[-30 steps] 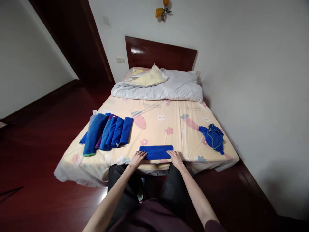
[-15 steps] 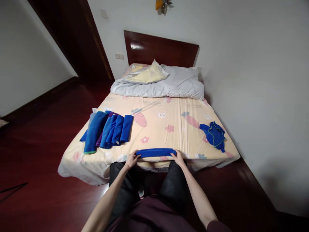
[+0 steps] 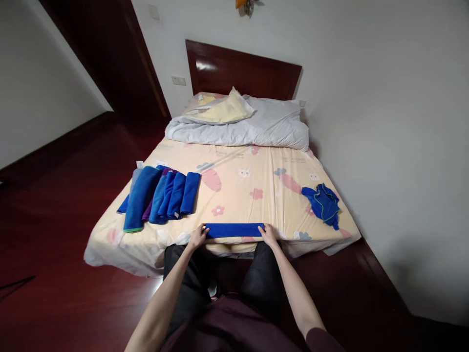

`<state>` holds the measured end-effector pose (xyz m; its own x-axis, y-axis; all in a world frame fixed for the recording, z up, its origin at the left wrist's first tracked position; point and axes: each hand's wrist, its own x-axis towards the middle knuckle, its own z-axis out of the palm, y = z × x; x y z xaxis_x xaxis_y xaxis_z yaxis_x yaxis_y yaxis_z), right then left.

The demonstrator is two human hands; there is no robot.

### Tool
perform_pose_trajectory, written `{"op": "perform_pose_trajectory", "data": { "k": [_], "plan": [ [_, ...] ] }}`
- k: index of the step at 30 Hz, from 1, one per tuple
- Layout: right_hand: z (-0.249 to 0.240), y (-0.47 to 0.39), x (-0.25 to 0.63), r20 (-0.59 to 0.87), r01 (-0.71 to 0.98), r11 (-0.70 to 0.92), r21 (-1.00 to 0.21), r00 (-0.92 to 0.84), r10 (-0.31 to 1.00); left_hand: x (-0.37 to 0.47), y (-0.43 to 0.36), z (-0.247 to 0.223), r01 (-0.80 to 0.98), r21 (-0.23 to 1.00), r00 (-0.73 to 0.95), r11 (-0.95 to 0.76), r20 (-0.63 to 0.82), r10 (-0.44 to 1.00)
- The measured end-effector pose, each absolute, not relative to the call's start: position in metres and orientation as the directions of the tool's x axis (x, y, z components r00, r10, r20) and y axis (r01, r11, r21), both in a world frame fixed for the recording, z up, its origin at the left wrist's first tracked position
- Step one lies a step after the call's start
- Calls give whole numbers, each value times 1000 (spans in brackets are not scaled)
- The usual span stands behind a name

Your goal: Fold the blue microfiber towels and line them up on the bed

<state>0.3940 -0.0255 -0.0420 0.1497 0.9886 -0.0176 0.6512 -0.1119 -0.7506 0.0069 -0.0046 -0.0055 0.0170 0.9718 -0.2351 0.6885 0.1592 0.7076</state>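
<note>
A blue towel (image 3: 234, 230), folded into a long narrow strip, lies across the front edge of the bed. My left hand (image 3: 198, 236) is closed on its left end, thumb on top. The right end is pinched by my right hand (image 3: 268, 234). To the left, several rolled or folded towels (image 3: 176, 194) in blue and purple lie side by side, one with green edging. Off to the right rests a crumpled blue cloth (image 3: 324, 205) with green trim.
The bed (image 3: 234, 171) has a cream sheet with carrots, rabbits and flowers. A grey-white quilt (image 3: 271, 124) is bunched near the dark wooden headboard (image 3: 242, 71). A white wall (image 3: 395, 146) runs along the right, dark red floor (image 3: 66, 220) along the left.
The strip between my hands now looks flatter and smoother on top. Both hands keep hold of its ends. The view has tilted slightly; the other cloths lie as before.
</note>
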Motion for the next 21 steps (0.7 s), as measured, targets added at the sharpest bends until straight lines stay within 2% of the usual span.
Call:
{"op": "perform_pose_trajectory", "data": {
  "k": [13,16,18,21],
  "plan": [
    [-18,-34,382,-58,798,-163,-580,160,985,11,-8,3,755,647,43,109,-216,975],
    [-10,-39,364,45,895,-79,-439,110,993,26,-18,9,815,576,82,-59,-13,997],
    [-6,-43,350,116,935,59,-349,-19,993,40,-27,11,829,508,198,-232,121,973],
    [-6,-50,335,130,915,240,-324,-208,969,57,-39,7,785,471,379,-402,146,914]
  ]
}}
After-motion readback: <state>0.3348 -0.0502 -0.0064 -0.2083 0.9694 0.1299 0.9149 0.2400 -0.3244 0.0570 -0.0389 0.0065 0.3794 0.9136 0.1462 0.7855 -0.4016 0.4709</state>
